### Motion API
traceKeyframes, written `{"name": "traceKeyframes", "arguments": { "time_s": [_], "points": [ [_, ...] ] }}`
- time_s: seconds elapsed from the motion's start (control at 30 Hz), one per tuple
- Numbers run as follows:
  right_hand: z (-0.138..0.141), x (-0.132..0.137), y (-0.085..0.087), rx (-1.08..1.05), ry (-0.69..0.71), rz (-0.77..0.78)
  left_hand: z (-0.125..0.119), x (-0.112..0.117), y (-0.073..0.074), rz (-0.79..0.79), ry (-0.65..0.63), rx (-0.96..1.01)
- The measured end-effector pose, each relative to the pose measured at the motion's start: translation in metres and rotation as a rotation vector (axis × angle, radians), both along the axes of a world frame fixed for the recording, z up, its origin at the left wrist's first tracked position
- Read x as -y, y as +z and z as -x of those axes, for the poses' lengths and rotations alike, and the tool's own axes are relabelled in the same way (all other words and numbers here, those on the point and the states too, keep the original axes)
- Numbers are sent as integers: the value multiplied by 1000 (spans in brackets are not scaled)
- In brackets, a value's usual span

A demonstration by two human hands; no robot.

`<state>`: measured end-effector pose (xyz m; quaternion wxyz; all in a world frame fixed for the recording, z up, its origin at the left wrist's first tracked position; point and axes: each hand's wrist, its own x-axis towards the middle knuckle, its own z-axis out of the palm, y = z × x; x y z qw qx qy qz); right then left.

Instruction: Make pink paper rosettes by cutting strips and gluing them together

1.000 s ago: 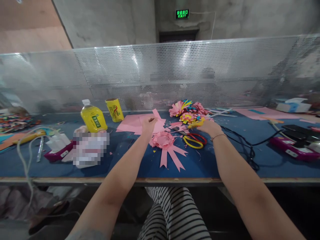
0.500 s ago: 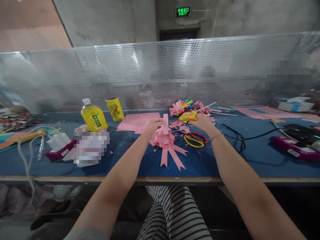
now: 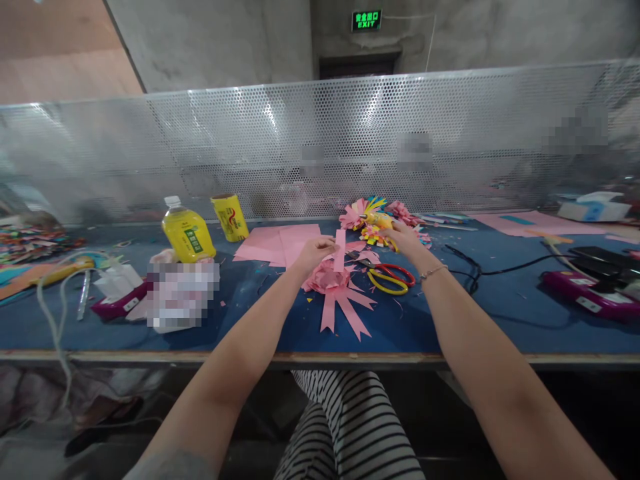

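My left hand (image 3: 319,252) pinches a narrow pink paper strip (image 3: 341,248), which stands upright above the pink paper rosette (image 3: 326,278). Forked pink tails (image 3: 350,315) fan out from the rosette toward the table's front edge. Over to the right, a yellow glue gun (image 3: 383,221) lies on a pile of paper flowers (image 3: 353,215). My right hand (image 3: 407,241) is beside the gun's rear end, fingers apart and loosely bent; its grip looks released. Scissors (image 3: 391,279) with red and yellow handles rest between the rosette and my right forearm.
Pink paper sheets (image 3: 273,245) lie behind my left hand. A bottle of yellow liquid (image 3: 187,233) and a yellow canister (image 3: 231,219) stand to the left. Black cable (image 3: 510,272) runs rightward to a purple box (image 3: 585,291). A perforated metal screen (image 3: 260,153) borders the table's back.
The glue gun has moved back and been set on the paper flowers, and my right hand's fingers have loosened from it. My left hand has shifted slightly right with the upright strip.
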<state>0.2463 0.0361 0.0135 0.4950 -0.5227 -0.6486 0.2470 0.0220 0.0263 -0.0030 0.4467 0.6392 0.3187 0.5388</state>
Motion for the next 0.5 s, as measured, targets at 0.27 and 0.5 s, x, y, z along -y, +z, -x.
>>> {"name": "traceKeyframes", "arguments": {
  "time_s": [0.27,0.5],
  "points": [
    [11,6,-5,505,-325,-329,10,-13,-2,96,282,201],
    [20,2,-15,621,-217,-445,15,-13,3,39,493,104]
  ]
}}
